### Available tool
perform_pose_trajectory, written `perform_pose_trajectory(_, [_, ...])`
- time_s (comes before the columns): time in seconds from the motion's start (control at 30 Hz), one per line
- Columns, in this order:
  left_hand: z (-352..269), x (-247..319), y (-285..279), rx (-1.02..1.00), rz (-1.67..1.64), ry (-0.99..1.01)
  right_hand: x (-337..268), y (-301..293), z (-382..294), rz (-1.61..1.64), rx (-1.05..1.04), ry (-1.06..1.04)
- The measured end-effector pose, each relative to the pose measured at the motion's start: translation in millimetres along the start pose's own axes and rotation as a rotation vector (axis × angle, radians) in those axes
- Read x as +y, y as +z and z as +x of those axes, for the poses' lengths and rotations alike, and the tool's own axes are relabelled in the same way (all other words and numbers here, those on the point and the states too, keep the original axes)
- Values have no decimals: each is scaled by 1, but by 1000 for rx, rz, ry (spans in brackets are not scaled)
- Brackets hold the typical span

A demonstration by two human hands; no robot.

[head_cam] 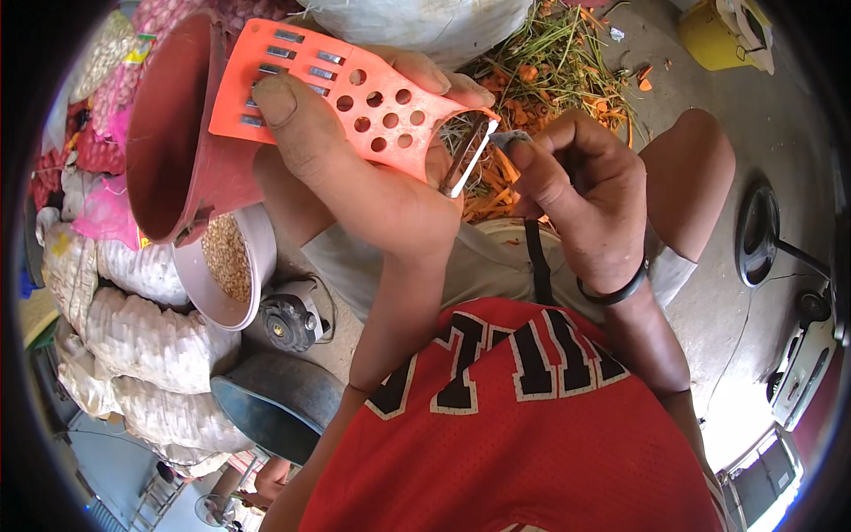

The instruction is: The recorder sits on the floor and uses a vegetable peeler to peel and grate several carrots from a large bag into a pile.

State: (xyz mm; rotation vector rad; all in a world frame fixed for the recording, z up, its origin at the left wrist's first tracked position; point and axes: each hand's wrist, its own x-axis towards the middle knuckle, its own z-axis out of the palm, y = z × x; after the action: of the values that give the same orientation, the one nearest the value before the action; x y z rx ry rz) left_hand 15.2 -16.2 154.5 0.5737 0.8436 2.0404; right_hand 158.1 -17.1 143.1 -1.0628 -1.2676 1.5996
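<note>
My left hand grips an orange plastic grater-peeler, with its thumb across the slotted face and its fingers behind. The tool has metal slots, round holes and a metal peeler blade at its right end. Just right of that blade, my right hand pinches a small grey piece between thumb and finger. The piece is close to the blade; I cannot tell whether they touch. Under both hands lie orange carrot shreds, partly hidden by the tool and my fingers.
Green stalks and carrot scraps are heaped beyond my hands, beside a white sack. At left are a red bucket, a pale bucket of kernels, a dark scoop-shaped container and stacked sacks. A yellow bucket stands far right.
</note>
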Motion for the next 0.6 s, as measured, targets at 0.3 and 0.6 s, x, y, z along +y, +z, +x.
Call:
perform_pose_trajectory(0.3, [-3,0,-1,34,140,69,4,5,-9,-17,-53,25])
perform_pose_trajectory(0.6, [-7,-1,2,74,106,-3,5,4,-14,0,-94,96])
